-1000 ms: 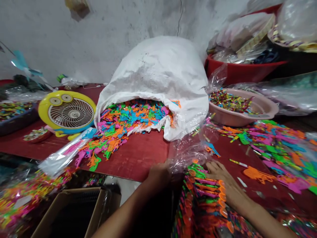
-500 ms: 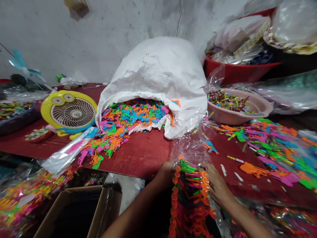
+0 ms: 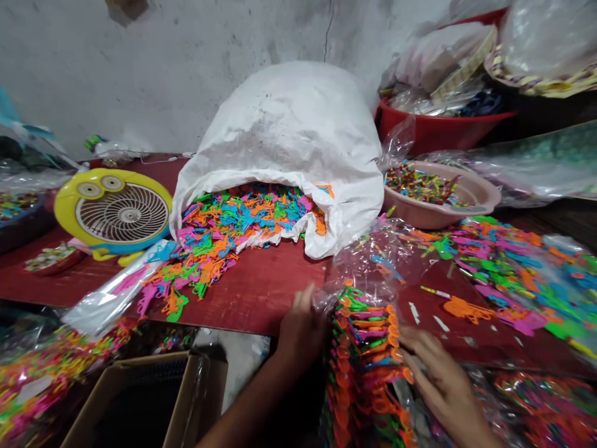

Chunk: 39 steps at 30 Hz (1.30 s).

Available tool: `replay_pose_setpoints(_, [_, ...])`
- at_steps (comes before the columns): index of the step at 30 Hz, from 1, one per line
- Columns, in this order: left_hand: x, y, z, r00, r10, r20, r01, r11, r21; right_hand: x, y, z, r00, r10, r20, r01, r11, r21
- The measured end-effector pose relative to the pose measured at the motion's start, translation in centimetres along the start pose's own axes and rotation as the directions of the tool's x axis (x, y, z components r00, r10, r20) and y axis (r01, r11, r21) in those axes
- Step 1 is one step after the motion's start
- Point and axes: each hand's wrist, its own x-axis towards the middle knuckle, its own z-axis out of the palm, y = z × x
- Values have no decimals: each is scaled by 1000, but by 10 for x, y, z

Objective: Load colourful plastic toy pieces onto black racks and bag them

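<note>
In front of me stands a clear plastic bag (image 3: 359, 264) packed with stacked plastic toy pieces (image 3: 370, 336), mostly orange with some green, pink and blue. Orange round ends line up along both sides of the stack. My left hand (image 3: 301, 330) is at the bag's upper left edge, its fingers bent on the film, the thumb hidden. On the right side, my right hand (image 3: 436, 364) lies alongside the bag with its fingers stretched out against it, a little blurred. Past the bag, a white sack (image 3: 298, 130) lies with its mouth toward me, spilling loose colourful pieces (image 3: 252, 214).
A yellow fan (image 3: 124, 211) stands left on the red table (image 3: 261, 298). Right of the sack are a pink basin (image 3: 420, 211) of small sticks and a loose heap of pieces (image 3: 504, 267). Below the table's left edge is an open cardboard box (image 3: 196, 386).
My right hand has slid down from the bag's top corner to its side, fingers straighter. My left hand has turned upward at the left edge. The view has shifted slightly right.
</note>
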Motion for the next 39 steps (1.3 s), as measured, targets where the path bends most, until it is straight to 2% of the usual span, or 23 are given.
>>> replay_pose_setpoints(1, [2,0,3,993,56,-109,-52,998,42,7,2,-3,999,37,-32,-38,999,-21])
replay_pose_setpoints(3, [9,0,8,960,183,-212,-157,979,132,22,6,-5,996,54,-71,-62,993,-104])
replay_pose_setpoints(6, [20,5,14,921,312,-234,-236,924,302,44,15,-2,1000,13,-20,-17,982,-190])
replay_pose_setpoints(9, [30,9,16,901,373,-219,-279,888,366,63,24,4,1000,6,24,-3,990,-140])
replay_pose_setpoints(11, [35,12,16,914,349,-209,-294,922,254,75,27,5,997,79,3,-79,996,-40])
replay_pose_setpoints(14, [38,16,19,965,186,-184,-204,975,-83,89,27,0,967,252,-23,-244,952,187])
replay_pose_setpoints(16, [38,18,22,982,94,-166,-138,950,-279,96,21,-8,943,333,-1,-317,898,305])
replay_pose_setpoints(18, [35,20,24,982,56,-181,-123,915,-384,100,13,-17,933,360,11,-341,873,350])
replay_pose_setpoints(21, [29,22,23,959,133,-250,-223,899,-378,101,0,-31,960,279,-39,-251,911,326])
replay_pose_setpoints(25, [16,22,22,846,385,-370,-497,821,-283,98,-14,-41,993,6,-118,27,962,272])
replay_pose_setpoints(27, [11,21,23,809,430,-400,-554,787,-273,99,-18,-42,990,-65,-125,95,964,247])
replay_pose_setpoints(28, [10,21,23,811,424,-403,-552,781,-292,100,-19,-41,990,-56,-127,85,967,241])
replay_pose_setpoints(30, [12,23,22,876,342,-340,-464,790,-402,103,-20,-39,994,39,-107,-11,966,257])
replay_pose_setpoints(32, [17,27,18,955,222,-196,-295,786,-544,107,-18,-37,987,150,-60,-125,944,305])
replay_pose_setpoints(33, [20,30,15,977,176,-117,-211,779,-590,110,-17,-36,983,181,-36,-160,931,327])
replay_pose_setpoints(35, [29,36,9,993,118,-30,-111,774,-624,115,-14,-36,983,183,-12,-167,920,355])
replay_pose_setpoints(39, [40,44,4,995,84,-49,-97,834,-543,124,-7,-33,992,118,-44,-95,930,355])
